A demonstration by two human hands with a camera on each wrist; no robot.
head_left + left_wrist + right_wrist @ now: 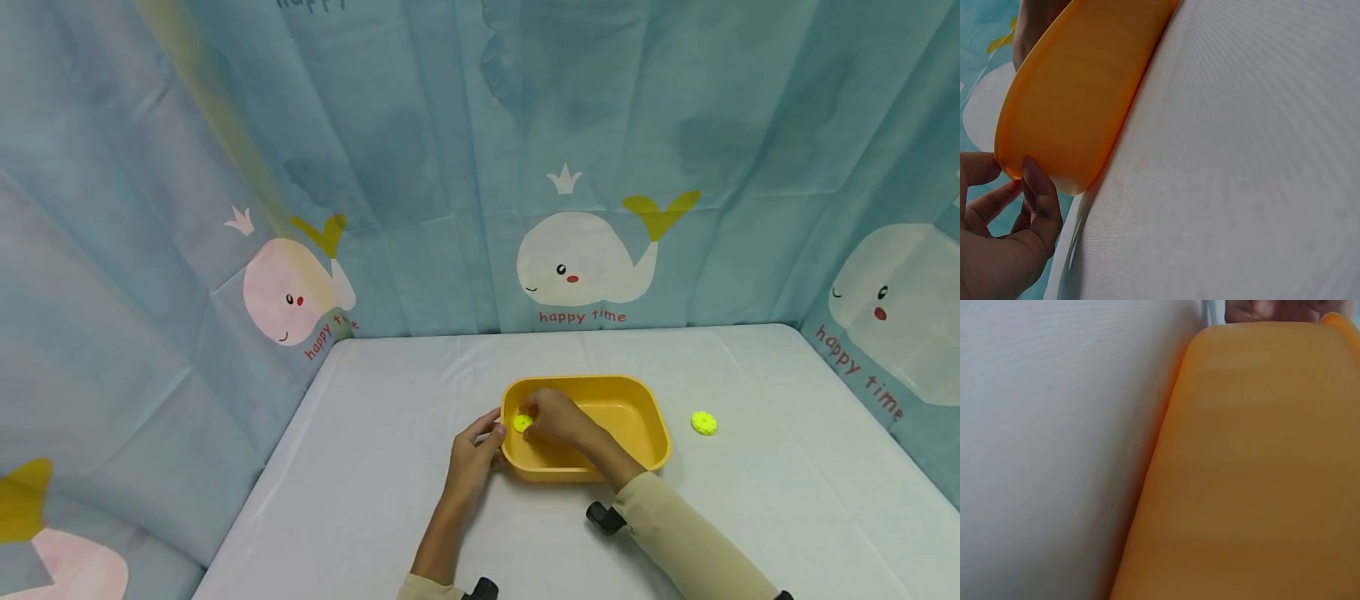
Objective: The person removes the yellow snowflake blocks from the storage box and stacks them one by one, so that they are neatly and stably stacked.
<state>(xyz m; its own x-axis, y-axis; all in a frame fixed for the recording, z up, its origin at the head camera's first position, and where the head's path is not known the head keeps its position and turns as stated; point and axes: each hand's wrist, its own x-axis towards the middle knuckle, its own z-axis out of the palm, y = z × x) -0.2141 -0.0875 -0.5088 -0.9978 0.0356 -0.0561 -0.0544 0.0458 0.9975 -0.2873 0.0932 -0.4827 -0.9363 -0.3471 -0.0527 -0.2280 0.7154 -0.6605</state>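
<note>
A yellow plastic basin (622, 425) sits on the white table. My left hand (472, 458) holds its left end, with the thumb against the outer wall and fingers by the rim in the left wrist view. My right hand (557, 417) reaches over the near rim into the basin's left part. Between its thumb and fingers it pinches a small fluorescent yellow round piece (522, 424), partly covered by the fingers. A similar yellow piece with a bumpy edge (703, 423) lies on the table right of the basin. The right wrist view shows mostly the basin's outer wall (1260, 456).
White cloth covers the table (375, 433). A blue curtain (450, 167) printed with whales hangs behind and along the sides. Black wrist-camera mounts (606, 518) stick out by both sleeves.
</note>
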